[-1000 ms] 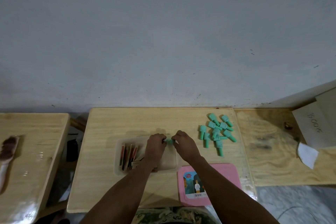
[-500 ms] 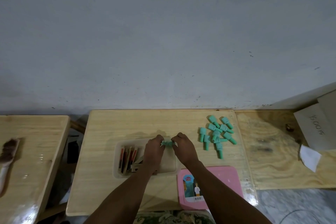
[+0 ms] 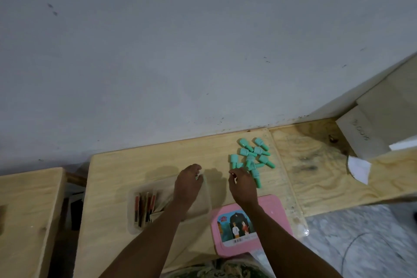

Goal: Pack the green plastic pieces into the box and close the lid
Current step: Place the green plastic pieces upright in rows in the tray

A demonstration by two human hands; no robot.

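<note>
While my left hand (image 3: pixel 187 187) pinches one green piece (image 3: pixel 197 177) over the box (image 3: pixel 130 210), my right hand (image 3: pixel 242 187), loosely curled and empty, sits by the pile (image 3: pixel 250 158). Most wait unpacked; the lid (image 3: pixel 274 207) is off.

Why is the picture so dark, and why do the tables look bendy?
Head view: dim light leaves the left hand, pinching a green piece, and right hand dark; soft shadows lie on the wooden table beyond them; the wide-angle lens curves the table edges; the clear box looks faint.

Both bare forearms reach forward, the left hand (image 3: pixel 188 185) pinching a small green plastic piece (image 3: pixel 197 177), the right hand (image 3: pixel 242 185) loosely curled.
</note>
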